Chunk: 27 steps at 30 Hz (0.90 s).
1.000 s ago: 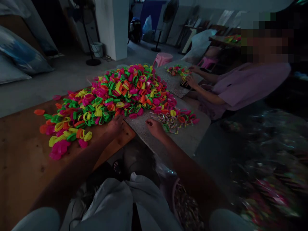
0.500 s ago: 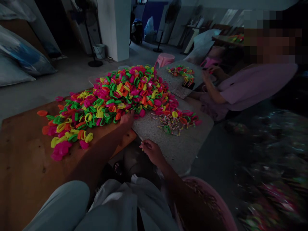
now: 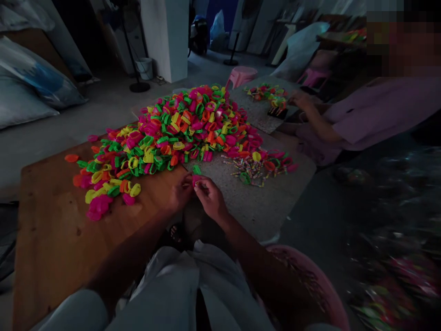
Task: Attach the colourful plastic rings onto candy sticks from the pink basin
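Your left hand (image 3: 181,192) and right hand (image 3: 212,200) pinch a pink piece (image 3: 195,179) between their fingertips; a colourful heap (image 3: 179,124) lies just beyond them.

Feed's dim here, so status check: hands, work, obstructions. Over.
Left hand and right hand together, pink piece between them. Green piece just beyond. Colourful heap farther out, off the hands.

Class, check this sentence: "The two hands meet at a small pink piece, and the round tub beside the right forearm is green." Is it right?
Not quite: the head view shows the round tub is pink, not green. The two hands do meet at a small pink piece.
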### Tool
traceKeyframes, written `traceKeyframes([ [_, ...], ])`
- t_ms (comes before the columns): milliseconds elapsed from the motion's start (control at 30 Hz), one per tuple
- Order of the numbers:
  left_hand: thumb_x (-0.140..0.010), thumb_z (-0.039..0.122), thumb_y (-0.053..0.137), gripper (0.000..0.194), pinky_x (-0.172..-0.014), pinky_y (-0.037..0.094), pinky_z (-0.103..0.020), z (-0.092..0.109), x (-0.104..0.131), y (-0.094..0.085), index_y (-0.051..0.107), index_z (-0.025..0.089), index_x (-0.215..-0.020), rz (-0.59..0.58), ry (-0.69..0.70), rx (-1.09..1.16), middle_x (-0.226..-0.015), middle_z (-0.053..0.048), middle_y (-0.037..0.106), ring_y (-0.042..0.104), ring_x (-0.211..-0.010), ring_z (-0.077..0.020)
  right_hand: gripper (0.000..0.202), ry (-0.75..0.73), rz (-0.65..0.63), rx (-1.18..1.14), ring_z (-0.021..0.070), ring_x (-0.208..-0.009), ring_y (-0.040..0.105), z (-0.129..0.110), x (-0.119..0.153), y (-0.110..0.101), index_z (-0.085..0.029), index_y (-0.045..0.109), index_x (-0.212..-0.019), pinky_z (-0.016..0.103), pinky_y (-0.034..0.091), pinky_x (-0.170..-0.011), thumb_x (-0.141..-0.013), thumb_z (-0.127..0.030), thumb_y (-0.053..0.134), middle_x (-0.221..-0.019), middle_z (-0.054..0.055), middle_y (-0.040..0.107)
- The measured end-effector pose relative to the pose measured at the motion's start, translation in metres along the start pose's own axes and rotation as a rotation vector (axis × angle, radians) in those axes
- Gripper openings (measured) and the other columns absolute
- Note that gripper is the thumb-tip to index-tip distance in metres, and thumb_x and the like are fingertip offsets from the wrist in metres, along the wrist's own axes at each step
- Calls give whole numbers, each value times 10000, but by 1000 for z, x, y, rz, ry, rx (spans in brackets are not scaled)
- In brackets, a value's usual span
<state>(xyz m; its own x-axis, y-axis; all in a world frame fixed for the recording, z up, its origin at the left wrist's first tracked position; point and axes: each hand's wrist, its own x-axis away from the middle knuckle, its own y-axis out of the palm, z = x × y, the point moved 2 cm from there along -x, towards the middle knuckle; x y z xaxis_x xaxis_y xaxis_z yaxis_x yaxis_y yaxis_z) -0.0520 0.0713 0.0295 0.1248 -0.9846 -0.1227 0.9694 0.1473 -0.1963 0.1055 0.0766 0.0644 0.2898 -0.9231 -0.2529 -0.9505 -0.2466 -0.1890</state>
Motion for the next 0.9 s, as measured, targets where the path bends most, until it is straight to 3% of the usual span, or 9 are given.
traceKeyframes([
  [100, -894, 471, 742, 580, -802, 622, -307, 7, 20, -7, 628, 196, -1392, 22, -44, 230, -1168, -109, 766, 744, -970, -215, 159, -116, -38, 22, 234, -1169, 682, -16, 6, 12, -266, 688, -1089, 394, 561, -1015, -986, -373, 630, -1280, 89, 700],
  [233, -910, 524, 754, 598, -834, 616, -314, 23, 37, -22, 632, 223, -1411, -28, -21, 307, -1218, -92, 757, 739, -981, -208, 165, -201, -111, -36, 240, -1244, 659, -33, 17, 12, -293, 704, -1142, 409, 561, -1044, -996, -328, 636, -1316, 82, 693],
  [467, -1010, 495, 649, 429, -1005, 575, -378, 61, 63, -51, 711, 235, -1346, -106, 171, 193, -1336, -126, 695, 673, -1218, -261, 144, -180, -234, -185, 253, -1267, 654, -46, 31, 1, -321, 716, -1130, 455, 539, -1102, -999, -333, 659, -1273, 74, 701],
  [633, -1034, 407, 630, 320, -1048, 551, -408, 83, 73, -61, 752, 225, -1267, -122, 298, 82, -1258, -139, 708, 669, -1197, -251, 118, -150, -278, -250, 254, -1241, 657, -52, 38, -1, -301, 715, -1075, 447, 550, -1072, -985, -364, 672, -1247, 84, 700],
  [767, -1024, 345, 651, 269, -1011, 567, -392, 90, 78, -62, 754, 238, -1248, -129, 368, 35, -1208, -122, 716, 670, -1181, -242, 149, -84, -288, -298, 242, -1140, 691, -55, 39, -1, -281, 712, -1003, 401, 579, -976, -948, -419, 704, -1190, 81, 723],
  [900, -1034, 297, 622, 368, -897, 606, -333, 92, 86, -65, 667, 256, -1397, -134, 349, -6, -1297, -135, 680, 689, -1120, -222, 195, 20, -295, -336, 229, -995, 717, -52, 35, 0, -268, 707, -951, 383, 579, -894, -905, -456, 734, -1098, 70, 757],
])
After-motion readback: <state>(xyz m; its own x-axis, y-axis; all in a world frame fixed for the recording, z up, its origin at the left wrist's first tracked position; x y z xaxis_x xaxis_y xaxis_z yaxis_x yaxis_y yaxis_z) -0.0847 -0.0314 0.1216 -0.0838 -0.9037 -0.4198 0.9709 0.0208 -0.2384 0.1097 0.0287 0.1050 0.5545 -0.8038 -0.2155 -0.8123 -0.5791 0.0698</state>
